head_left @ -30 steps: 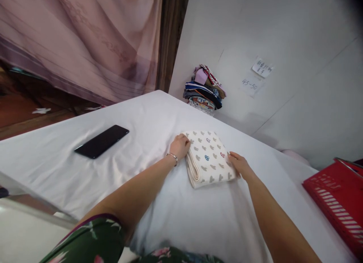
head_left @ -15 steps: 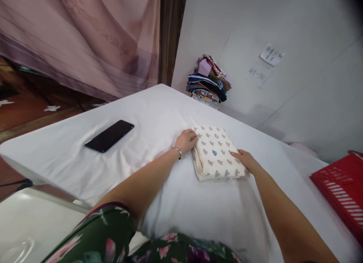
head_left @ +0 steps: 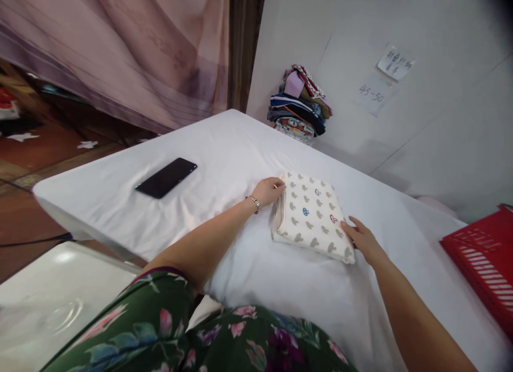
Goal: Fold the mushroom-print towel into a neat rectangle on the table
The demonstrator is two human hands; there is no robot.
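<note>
A folded cream cloth (head_left: 312, 214) with grey mushroom-like shapes and a few blue and red ones lies flat on the white-covered table. My left hand (head_left: 269, 191), wearing a bracelet, has its curled fingers against the cloth's left edge, where the folded layers show. At the opposite edge is my right hand (head_left: 361, 238), a fingertip on the upper face and the other fingers at the side; part of its grip is hidden. A black phone (head_left: 166, 177) lies on the table to the left of my left hand.
Several folded clothes stand in a stack (head_left: 298, 105) by the wall. A red slotted plastic basket (head_left: 481, 249) is at the right. White paper notes (head_left: 395, 63) are stuck on the wall. A pink curtain (head_left: 160, 51) hangs behind the table, and a pale chair (head_left: 60, 297) stands at lower left.
The folded cloth has turned slightly clockwise and shifted a little right, with both hands staying at its edges. More of its printed face shows. The camera view has shifted a little.
</note>
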